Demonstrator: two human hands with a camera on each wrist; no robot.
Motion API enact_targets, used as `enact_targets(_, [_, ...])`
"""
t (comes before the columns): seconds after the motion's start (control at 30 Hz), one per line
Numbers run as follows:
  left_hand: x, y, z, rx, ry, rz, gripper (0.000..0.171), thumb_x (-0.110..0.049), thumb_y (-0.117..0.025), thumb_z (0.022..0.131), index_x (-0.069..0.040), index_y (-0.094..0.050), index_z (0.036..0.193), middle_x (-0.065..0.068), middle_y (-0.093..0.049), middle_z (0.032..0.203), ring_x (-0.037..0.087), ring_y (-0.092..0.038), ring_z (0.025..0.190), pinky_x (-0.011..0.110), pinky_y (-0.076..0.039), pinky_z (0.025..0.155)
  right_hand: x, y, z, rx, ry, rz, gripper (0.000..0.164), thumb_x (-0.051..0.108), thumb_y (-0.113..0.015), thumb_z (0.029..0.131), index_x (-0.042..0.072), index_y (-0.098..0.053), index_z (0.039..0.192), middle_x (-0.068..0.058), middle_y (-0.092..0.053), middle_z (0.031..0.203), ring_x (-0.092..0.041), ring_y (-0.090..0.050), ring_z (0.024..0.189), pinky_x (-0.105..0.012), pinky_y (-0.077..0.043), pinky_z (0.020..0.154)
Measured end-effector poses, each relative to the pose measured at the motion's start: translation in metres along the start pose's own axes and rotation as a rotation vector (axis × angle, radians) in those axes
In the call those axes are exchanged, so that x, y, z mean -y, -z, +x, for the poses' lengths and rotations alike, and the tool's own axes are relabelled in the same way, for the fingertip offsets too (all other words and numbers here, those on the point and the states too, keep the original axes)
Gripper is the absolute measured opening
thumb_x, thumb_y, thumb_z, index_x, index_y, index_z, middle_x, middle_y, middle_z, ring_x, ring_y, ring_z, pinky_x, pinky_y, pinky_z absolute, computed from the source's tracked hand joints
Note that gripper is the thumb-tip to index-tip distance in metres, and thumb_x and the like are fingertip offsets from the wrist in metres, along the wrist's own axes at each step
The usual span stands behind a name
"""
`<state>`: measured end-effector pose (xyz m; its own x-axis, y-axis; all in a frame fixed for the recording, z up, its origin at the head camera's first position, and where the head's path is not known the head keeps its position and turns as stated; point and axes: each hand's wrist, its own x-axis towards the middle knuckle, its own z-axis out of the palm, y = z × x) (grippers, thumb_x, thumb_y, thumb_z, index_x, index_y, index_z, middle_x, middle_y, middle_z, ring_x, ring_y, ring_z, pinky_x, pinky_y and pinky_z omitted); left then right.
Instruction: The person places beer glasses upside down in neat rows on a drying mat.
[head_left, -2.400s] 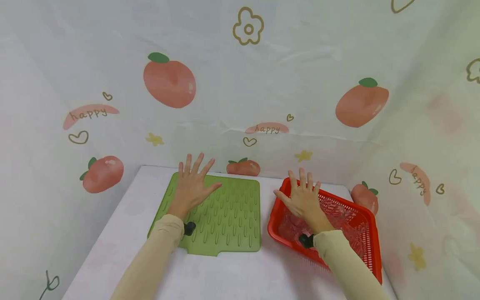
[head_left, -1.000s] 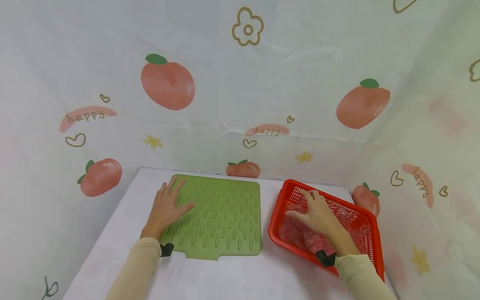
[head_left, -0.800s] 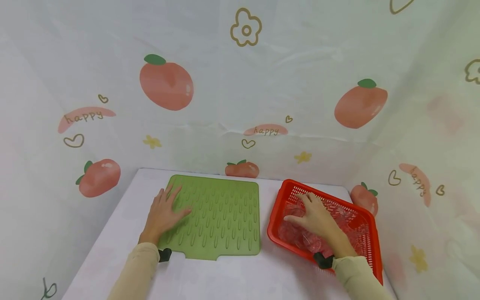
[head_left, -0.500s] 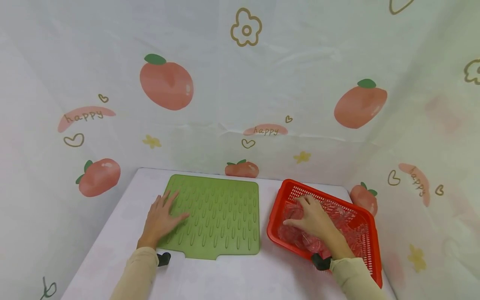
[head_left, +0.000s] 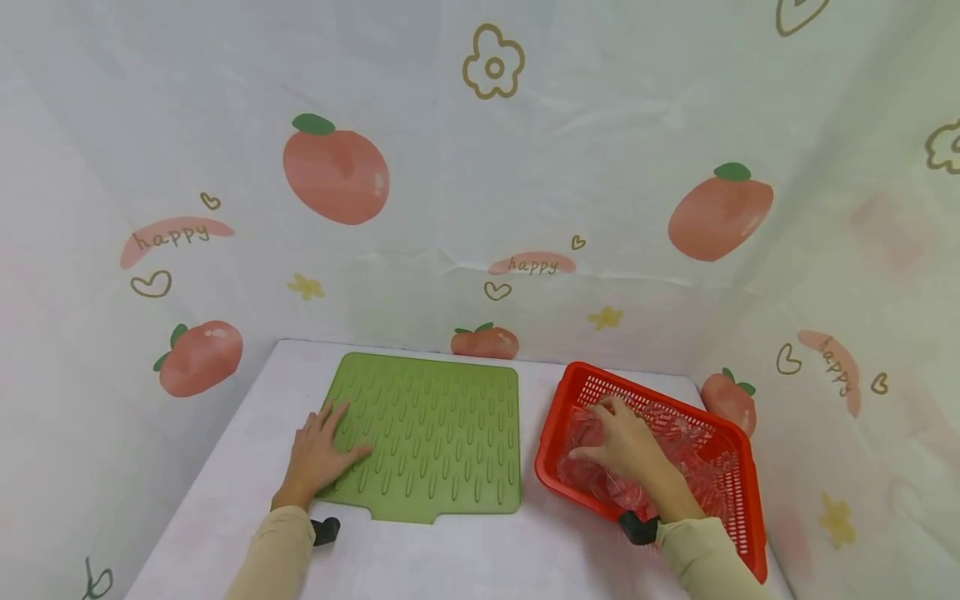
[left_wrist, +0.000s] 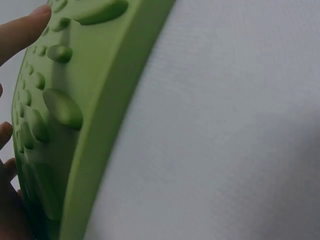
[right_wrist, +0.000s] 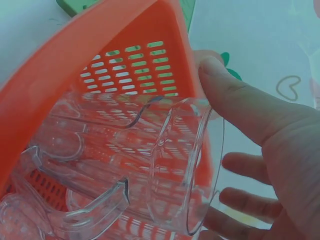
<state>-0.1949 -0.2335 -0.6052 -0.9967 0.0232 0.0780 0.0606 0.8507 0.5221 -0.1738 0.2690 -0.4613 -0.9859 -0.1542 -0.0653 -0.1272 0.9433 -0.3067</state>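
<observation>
My left hand (head_left: 315, 457) rests at the left edge of the green drying mat (head_left: 438, 437), fingers spread over its raised ridges. The left wrist view catches the mat's thick edge (left_wrist: 107, 107) and a few fingertips. Over the red plastic basket (head_left: 551, 429), my right hand (head_left: 630, 446) reaches down with thumb and fingers apart. In the right wrist view, a clear glass cup (right_wrist: 175, 165) lies on its side in the basket, its round end facing my palm. The thumb is above that end and the fingers are below it, spread around it without closing.
Several more clear glass pieces, one with a curved handle (right_wrist: 82, 217), lie in the basket. White cloth with fruit prints (head_left: 337, 175) rises behind and at both sides. The white tabletop (head_left: 465, 558) runs along the front.
Both hands came down from raised, spread poses. The left moved left and nearer onto the mat's edge; the right lowered into the basket, its thumb and fingers drawing somewhat closer together.
</observation>
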Motion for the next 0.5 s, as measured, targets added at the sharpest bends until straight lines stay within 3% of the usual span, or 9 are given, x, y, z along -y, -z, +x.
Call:
enact_targets(0.23, [0.0038,-0.0008,-0.0007,0.025,0.006,-0.017,0.104,-0.057,-0.077,0.081,-0.008,-0.030,0.160,0.033,-0.022,0.164,0.065,-0.018,0.147,0.079,-0.015,0.117,0.0030,0.0002,-0.0018,0.000,0.018,-0.018,0.072,0.042,-0.094,0.070,0.011,-0.069,0.130,-0.019,-0.050,0.136,-0.039,-0.052,0.122,-0.062,-0.054,0.099])
enact_targets(0.4, [0.0046,0.0011,-0.0012,0.069,0.022,-0.012,0.108,-0.061,-0.078,0.077,-0.008,-0.032,0.159,0.033,-0.020,0.165,0.065,-0.014,0.148,0.078,-0.014,0.118,0.0050,0.0001,-0.0030,-0.017,0.028,-0.038,0.072,0.040,-0.094,0.069,0.012,-0.070,0.131,-0.018,-0.052,0.132,-0.040,-0.048,0.121,-0.068,-0.044,0.102])
enact_targets(0.5, [0.0044,0.0021,-0.0008,0.098,0.038,-0.019,0.109,-0.062,-0.079,0.075,-0.008,-0.034,0.158,0.032,-0.018,0.166,0.064,-0.011,0.149,0.079,-0.012,0.118,0.0065,-0.0009,-0.0025,-0.028,0.039,-0.044,0.072,0.039,-0.094,0.069,0.012,-0.071,0.131,-0.017,-0.054,0.128,-0.039,-0.046,0.118,-0.066,-0.043,0.099])
